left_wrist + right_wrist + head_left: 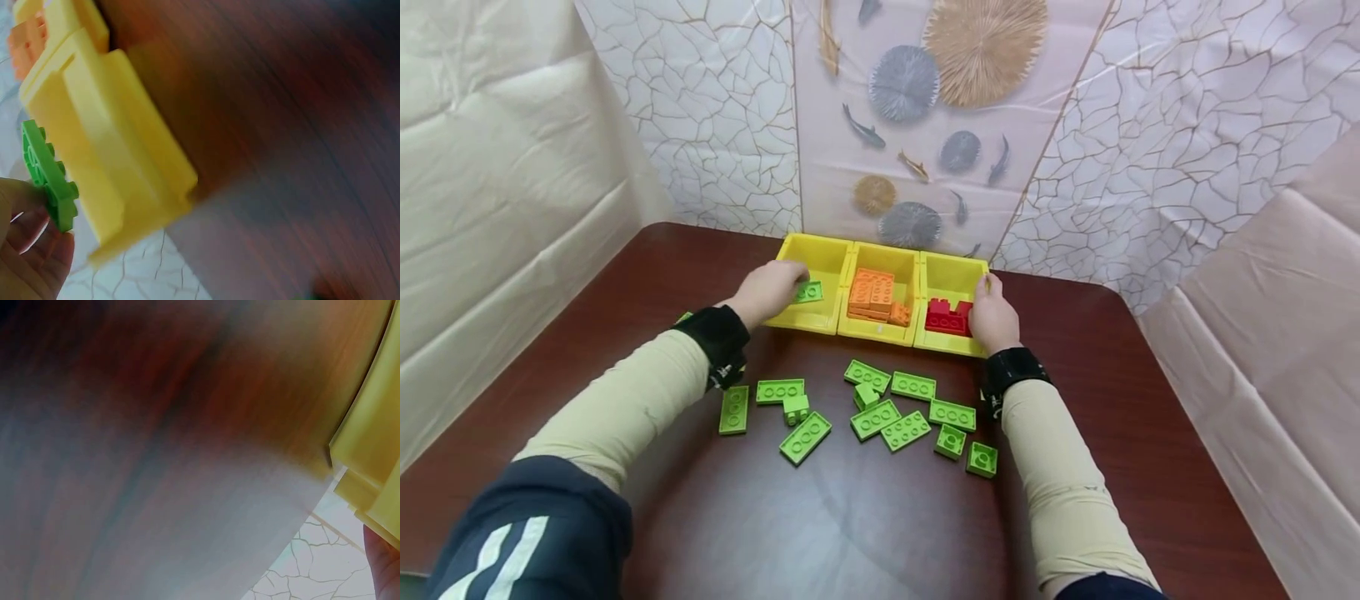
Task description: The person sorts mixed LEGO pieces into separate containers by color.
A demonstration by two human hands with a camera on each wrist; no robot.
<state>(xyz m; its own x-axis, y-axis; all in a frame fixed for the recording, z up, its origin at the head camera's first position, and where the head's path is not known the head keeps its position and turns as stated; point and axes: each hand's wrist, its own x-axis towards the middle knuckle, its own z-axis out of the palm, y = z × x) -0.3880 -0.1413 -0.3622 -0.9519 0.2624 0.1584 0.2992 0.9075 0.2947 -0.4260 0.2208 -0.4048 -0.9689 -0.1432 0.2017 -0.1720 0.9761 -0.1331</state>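
Observation:
My left hand (770,293) pinches a flat green building brick (51,178) at the left compartment of a yellow three-part tray (880,333). In the left wrist view, the thumb and fingers hold the brick by its lower half, its studs towards the yellow wall. At the tray's other end, my right hand (996,321) grips the right side wall. Only part of a finger (381,562) shows beside the yellow plastic in the right wrist view. Orange bricks (872,292) lie stacked in the middle compartment, red bricks (947,318) in the right one, partly behind my right hand.
Several green bricks (803,437) lie scattered on the dark brown table (820,525) in front of the tray. Another green bit (683,317) peeks out beside the left wrist. A patterned cloth (722,125) hangs behind the table's back edge.

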